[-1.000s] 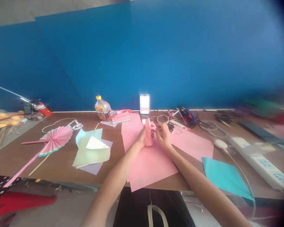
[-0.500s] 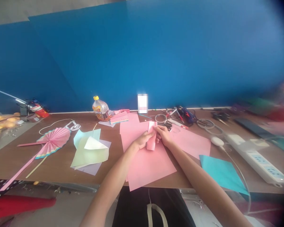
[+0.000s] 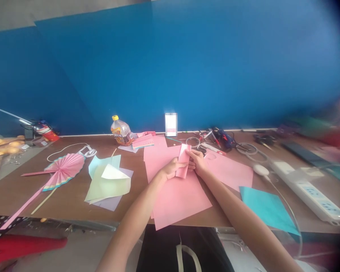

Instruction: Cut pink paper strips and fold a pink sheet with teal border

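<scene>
A narrow strip of folded pink paper is held up between both hands, tilted a little to the right. My left hand grips it from the left, its thumb lying across the front. On the other side my right hand pinches the strip's right edge near the top, with some fingers behind it. Below the hands lie large pink paper sheets, overlapping on the brown table. A finished-looking pleated pink paper fan with blue and yellow edging rests at the left.
Pale green paper with other sheets lies left of my arms. Behind stands a yellow-capped bottle near a white upright phone-like rectangle. Turquoise paper, a white power strip and cables are on the right.
The folded pink paper has tilted further to the right, its top shifting slightly. My right hand has moved slightly right, and both hands keep hold of the paper.
</scene>
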A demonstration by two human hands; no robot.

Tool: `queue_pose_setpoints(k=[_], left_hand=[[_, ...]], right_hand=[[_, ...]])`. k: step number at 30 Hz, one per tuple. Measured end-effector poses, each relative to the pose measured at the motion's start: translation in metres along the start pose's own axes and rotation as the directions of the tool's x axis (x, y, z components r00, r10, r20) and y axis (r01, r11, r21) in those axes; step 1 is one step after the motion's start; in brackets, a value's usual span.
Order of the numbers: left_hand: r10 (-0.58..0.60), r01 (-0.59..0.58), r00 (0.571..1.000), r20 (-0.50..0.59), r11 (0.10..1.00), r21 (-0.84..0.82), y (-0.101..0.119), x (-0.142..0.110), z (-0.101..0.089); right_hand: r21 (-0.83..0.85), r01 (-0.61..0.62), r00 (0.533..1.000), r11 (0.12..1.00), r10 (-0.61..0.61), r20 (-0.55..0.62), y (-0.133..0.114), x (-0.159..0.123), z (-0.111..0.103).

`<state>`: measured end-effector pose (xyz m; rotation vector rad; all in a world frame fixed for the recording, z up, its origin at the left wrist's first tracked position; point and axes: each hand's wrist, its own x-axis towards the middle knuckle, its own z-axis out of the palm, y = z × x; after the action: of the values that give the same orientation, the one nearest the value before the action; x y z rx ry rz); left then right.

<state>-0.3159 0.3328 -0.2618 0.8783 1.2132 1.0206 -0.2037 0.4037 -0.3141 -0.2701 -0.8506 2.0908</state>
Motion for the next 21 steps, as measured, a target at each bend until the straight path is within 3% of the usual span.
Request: queue_pose_setpoints(k=[10,15,21], left_hand=[[0.019,-0.022,1.0,0.023,0.986,0.165,-0.003,0.002,-0.007],[-0.009,0.005,1.0,0.022,0.988,0.152,0.0,0.002,-0.007],[0.026,-0.027,1.0,0.012,0.988,0.149,-0.004,0.002,-0.007]], right_hand=[[-0.16,0.142,0.978,0.977,-0.164,-0.132,0.005,0.009,-0.01],[-0.232,0.15,0.972,0.961,-0.186,-0.144,0.006,0.011,-0.015],[-0.2,0.186,0.96,0.962,-0.222,-0.174,0.008,0.014,-0.018]])
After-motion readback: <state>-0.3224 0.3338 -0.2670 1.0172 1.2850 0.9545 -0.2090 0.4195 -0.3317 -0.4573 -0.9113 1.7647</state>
